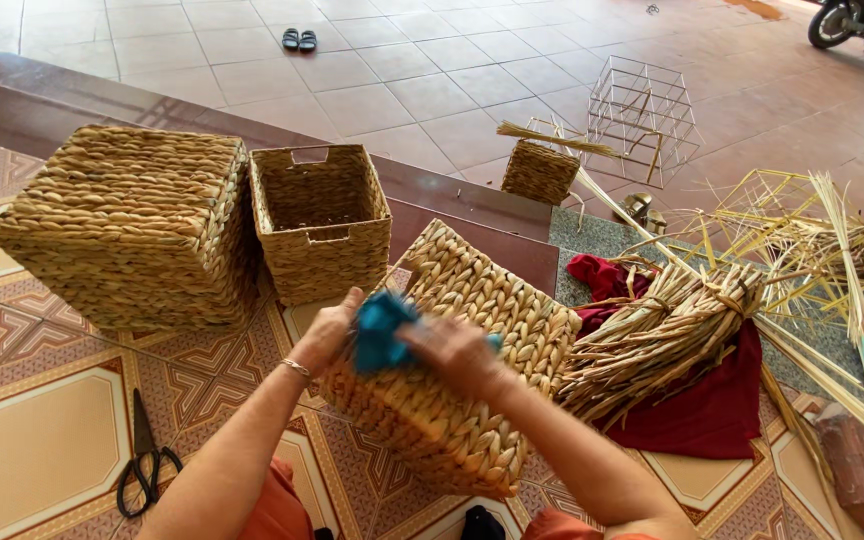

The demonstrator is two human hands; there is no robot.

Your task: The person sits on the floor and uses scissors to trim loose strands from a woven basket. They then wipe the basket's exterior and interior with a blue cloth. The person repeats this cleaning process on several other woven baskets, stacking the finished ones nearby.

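A woven straw basket (482,300) lies tilted on the patterned tile floor in front of me, bottom side up. My left hand (327,335) and my right hand (457,355) both rest on it and grip a crumpled blue cloth (380,330) between them. A thin bracelet sits on my left wrist.
Two more woven baskets stand to the left, one upside down (132,225) and one upright (320,220). Black scissors (144,460) lie at lower left. A bundle of straw (667,335) lies on red cloth (712,410) to the right, with wire frames (644,115) and a small basket (540,170) beyond.
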